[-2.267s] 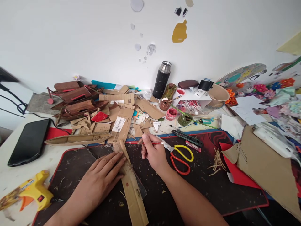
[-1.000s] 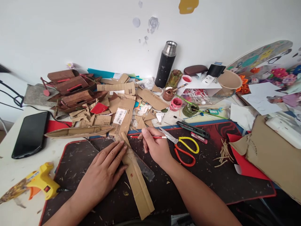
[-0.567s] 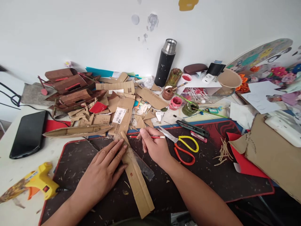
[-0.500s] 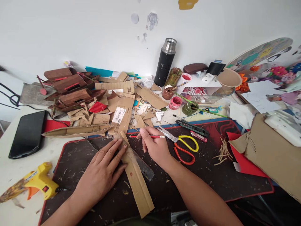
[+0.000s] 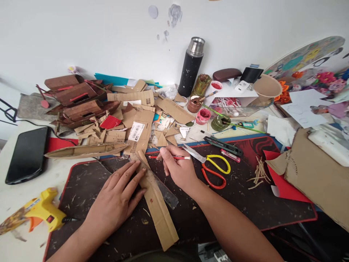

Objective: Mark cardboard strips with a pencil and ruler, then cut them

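On the dark mat lies a long cardboard strip [image 5: 161, 218], slanting from upper left to lower right. A clear ruler [image 5: 166, 193] crosses it at an angle. My left hand [image 5: 120, 193] rests with fingers stretched out, its fingertips pressing on the ruler and strip near their upper end. To the right of the strip, my right hand [image 5: 178, 167] is closed around a red pencil [image 5: 181, 157], whose tip points left toward the strip. Scissors [image 5: 208, 163] with one yellow and one red handle lie just beyond my right hand.
A yellow glue gun [image 5: 45, 211] and a black phone [image 5: 27, 154] lie left. Brown cardboard boats [image 5: 84, 98] and cardboard scraps [image 5: 141, 129] fill the back left. Behind stand a black thermos [image 5: 191, 67] and paint jars [image 5: 203, 116]. A utility knife [image 5: 223, 145] lies near the scissors.
The camera view has tilted slightly, shifting the background. Both hands, the ruler and the cardboard strip stay nearly in place; the pencil remains in my right hand.
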Demonstrator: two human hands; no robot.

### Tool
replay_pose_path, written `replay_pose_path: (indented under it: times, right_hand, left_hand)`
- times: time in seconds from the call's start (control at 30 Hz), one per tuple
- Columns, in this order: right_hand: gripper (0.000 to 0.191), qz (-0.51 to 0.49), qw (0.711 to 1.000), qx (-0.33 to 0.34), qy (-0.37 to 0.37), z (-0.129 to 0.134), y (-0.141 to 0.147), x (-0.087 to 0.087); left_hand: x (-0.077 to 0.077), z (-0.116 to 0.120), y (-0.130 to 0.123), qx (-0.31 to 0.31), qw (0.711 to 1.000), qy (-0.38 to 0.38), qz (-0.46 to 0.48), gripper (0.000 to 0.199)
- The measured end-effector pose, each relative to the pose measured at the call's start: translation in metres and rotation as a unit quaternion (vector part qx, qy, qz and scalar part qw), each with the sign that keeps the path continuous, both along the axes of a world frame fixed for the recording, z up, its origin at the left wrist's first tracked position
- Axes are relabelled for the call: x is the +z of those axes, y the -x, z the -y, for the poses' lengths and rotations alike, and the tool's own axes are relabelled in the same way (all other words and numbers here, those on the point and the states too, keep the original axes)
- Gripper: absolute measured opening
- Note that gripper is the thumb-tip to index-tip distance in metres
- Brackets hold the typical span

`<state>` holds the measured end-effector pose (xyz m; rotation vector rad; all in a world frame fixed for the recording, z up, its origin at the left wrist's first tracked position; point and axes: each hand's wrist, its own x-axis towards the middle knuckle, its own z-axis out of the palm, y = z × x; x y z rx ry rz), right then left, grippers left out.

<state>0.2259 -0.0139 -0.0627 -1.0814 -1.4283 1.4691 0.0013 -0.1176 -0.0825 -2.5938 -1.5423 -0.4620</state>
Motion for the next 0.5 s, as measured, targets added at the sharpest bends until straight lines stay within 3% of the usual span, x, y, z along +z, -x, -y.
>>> replay_pose_path:
  times: [0.5]
  right_hand:
    - [0.050,0.060,0.997,0.026,-0.043,0.0054,-0.0015,0.0044]
  left_hand:
    - [0.0031,0.0003,0.0008,0.002,1.000,0.011,0.002,0.051]
